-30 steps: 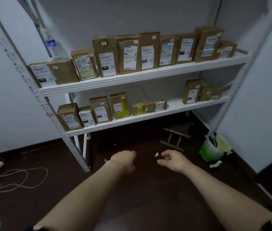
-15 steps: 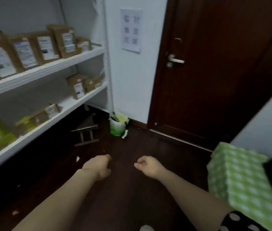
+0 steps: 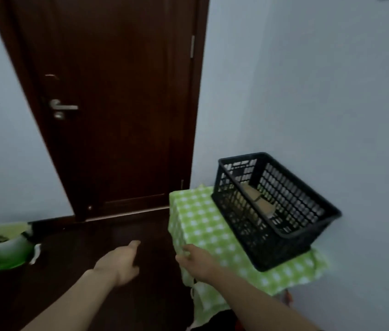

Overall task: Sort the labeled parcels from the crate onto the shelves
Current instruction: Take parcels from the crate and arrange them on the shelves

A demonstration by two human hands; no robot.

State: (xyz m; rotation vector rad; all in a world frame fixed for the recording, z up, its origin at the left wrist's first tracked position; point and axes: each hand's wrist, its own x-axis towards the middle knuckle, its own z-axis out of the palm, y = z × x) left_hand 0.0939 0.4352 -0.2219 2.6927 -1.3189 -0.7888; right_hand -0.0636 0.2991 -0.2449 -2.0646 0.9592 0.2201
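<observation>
Black plastic lattice crate on green-checked cloth | cardboard parcel inside | left hand, right hand loose, empty

The crate is black, its walls an open grid pattern, and the parcel inside it is plain cardboard brown. Under it lies a cloth checked in light green and white. The door and floor are dark brown, the door handle silver, the wall pale grey-blue, and the bin bright green.
</observation>
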